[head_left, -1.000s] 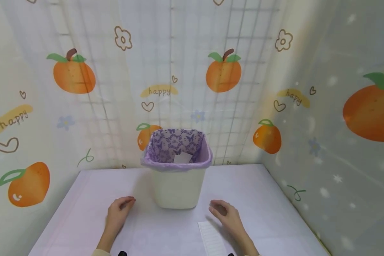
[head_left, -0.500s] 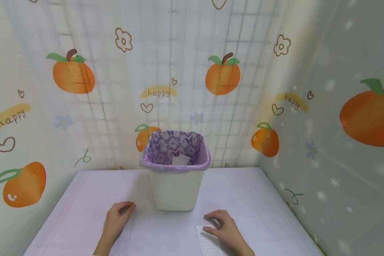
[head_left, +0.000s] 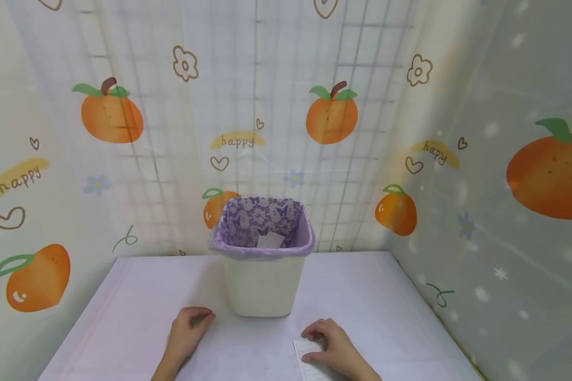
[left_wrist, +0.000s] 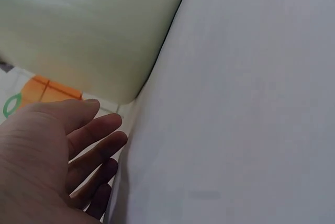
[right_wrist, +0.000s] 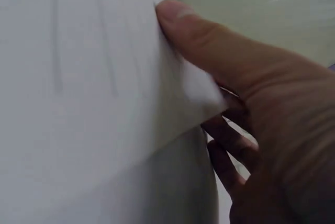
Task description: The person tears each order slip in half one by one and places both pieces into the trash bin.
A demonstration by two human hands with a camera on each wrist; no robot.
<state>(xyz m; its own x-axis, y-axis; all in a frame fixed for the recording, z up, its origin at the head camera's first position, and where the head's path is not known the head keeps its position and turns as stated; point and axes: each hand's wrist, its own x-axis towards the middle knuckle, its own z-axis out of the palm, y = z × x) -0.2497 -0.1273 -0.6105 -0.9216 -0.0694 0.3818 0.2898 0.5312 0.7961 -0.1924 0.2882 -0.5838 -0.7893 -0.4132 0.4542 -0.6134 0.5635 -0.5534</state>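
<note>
A strip of lined white paper [head_left: 305, 349] lies on the table near the front. My right hand [head_left: 339, 352] is over its right side. In the right wrist view the thumb [right_wrist: 204, 38] presses on top of the paper [right_wrist: 104, 103], whose edge is bent up off the table, with the other fingers partly hidden beneath. My left hand [head_left: 187, 334] rests on the table left of the bin, holding nothing, its fingers loosely bent. A cream waste bin [head_left: 262, 288] stands upright between and beyond the hands, lined with a purple butterfly-patterned bag [head_left: 262, 252].
A piece of white paper [head_left: 270, 241] sits inside the bin. The table [head_left: 143, 296] has a pale cover. Curtains [head_left: 267, 63] printed with oranges hang at the back and both sides, with a wire grid showing through the back one.
My right hand has come down and leftward onto the lined paper, and its edge is now gripped. The left hand has shifted slightly right. The view has tilted a little.
</note>
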